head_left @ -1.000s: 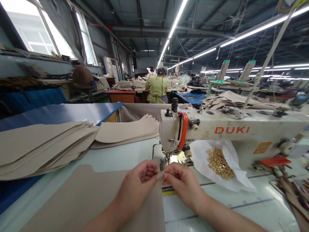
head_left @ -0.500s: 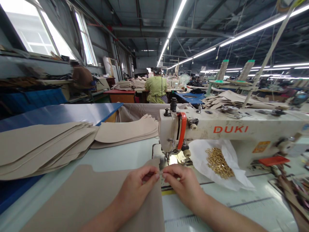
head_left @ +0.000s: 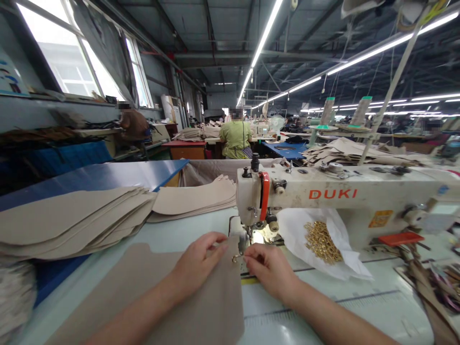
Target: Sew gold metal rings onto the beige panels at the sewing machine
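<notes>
A beige fabric panel (head_left: 158, 292) lies flat in front of me, its narrow upper end beside the sewing machine's needle area (head_left: 247, 235). My left hand (head_left: 201, 261) rests on the panel near its right edge, fingers stretched and holding nothing. Pinched in the fingertips of my right hand (head_left: 268, 268) is a small gold metal fitting (head_left: 235, 259), which sits over the panel's right edge. Its exact shape is too small to tell. The white sewing machine (head_left: 287, 187) stands just beyond both hands.
Right of the needle, a white sheet (head_left: 291, 230) holds a pile of gold fittings (head_left: 323, 242). Stacked beige panels (head_left: 72, 215) lie at left, with another stack (head_left: 194, 199) behind. A ruler strip (head_left: 370, 299) runs along the table. A person (head_left: 235, 136) sits further ahead.
My left hand has let go of its pinch and moved left, fingers now stretched over the panel. The gold fitting shows beside my right fingertips. The view has shifted slightly.
</notes>
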### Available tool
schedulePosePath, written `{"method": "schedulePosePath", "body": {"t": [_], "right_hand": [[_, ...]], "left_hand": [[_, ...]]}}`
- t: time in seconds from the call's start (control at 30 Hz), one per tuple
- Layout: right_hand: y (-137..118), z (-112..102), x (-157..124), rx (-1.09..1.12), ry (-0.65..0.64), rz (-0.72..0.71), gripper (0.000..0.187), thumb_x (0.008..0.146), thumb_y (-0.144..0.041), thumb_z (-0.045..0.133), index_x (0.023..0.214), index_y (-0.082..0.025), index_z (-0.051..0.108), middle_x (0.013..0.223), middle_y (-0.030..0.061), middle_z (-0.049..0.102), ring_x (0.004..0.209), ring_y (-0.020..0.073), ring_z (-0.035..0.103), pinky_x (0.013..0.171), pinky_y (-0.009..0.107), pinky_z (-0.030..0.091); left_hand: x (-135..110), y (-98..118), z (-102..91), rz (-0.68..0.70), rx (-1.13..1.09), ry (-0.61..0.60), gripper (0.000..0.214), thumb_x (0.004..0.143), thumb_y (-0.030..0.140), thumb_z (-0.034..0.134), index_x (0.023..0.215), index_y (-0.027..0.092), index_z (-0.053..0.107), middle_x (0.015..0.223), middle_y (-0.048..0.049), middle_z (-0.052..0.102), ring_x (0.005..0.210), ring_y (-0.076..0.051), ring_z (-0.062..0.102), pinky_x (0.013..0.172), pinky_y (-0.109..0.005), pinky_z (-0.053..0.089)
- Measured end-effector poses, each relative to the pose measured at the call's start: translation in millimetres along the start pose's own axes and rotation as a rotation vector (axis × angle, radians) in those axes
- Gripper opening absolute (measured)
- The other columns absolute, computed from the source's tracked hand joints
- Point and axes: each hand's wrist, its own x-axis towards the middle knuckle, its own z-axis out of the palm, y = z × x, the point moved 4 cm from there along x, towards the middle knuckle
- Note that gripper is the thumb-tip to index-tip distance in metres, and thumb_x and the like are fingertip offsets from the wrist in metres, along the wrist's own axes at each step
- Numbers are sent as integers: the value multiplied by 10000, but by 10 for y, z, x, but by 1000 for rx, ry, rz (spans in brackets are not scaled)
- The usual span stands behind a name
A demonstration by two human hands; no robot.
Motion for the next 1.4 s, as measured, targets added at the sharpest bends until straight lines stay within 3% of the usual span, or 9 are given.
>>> {"method": "schedulePosePath", "body": {"t": [0.1, 0.23, 0.6, 0.93, 1.2, 1.4], "right_hand": [[48, 6, 26, 66, -21, 108, 120, 756, -108, 528, 663, -162, 582, 521, -55, 505, 496, 88, 461, 499, 178, 330], [98, 19, 74, 108, -70, 215, 130, 731, -68, 519, 664, -161, 580, 529, -59, 525, 456, 78, 490, 470, 165, 361], [116, 97, 352, 80, -246, 494, 190, 706, -64, 554, 538, -153, 550, 463, -49, 584, 321, 69, 499, 367, 158, 368], [26, 72, 368, -4, -272, 490, 153, 704, -102, 597, 560, -146, 568, 428, -57, 568, 330, 61, 513, 359, 133, 377], [52, 84, 388, -112, -270, 430, 165, 719, -109, 559, 560, -150, 576, 431, -62, 559, 342, 65, 523, 378, 141, 391], [29, 53, 364, -259, -246, 294, 172, 746, -116, 536, 589, -152, 595, 479, -43, 579, 425, 101, 582, 466, 180, 427]], "left_hand": [[-54, -76, 22, 140, 192, 47, 274, 819, 280, 507, 1040, 171, 629, 1090, -99, 656, 1041, -246, 581, 920, -401, 472], [-189, -74, 170, 230, 270, 38, 257, 848, 240, 476, 1050, 181, 622, 1086, -97, 645, 1028, -226, 584, 904, -383, 498], [-224, -31, 193, 250, 258, 78, 229, 830, 236, 492, 1013, 182, 619, 1039, -89, 659, 970, -232, 602, 870, -392, 509], [-77, 218, 289, 462, 283, 108, 230, 843, 118, 442, 712, 175, 623, 737, -51, 651, 754, -182, 586, 694, -301, 516], [-49, 218, 380, 484, 348, 138, 200, 783, 43, 450, 704, 171, 583, 723, -46, 646, 729, -184, 591, 682, -293, 511], [-7, 206, 389, 442, 340, 91, 201, 774, 52, 443, 668, 176, 560, 694, -39, 636, 701, -175, 589, 653, -277, 500]]}}
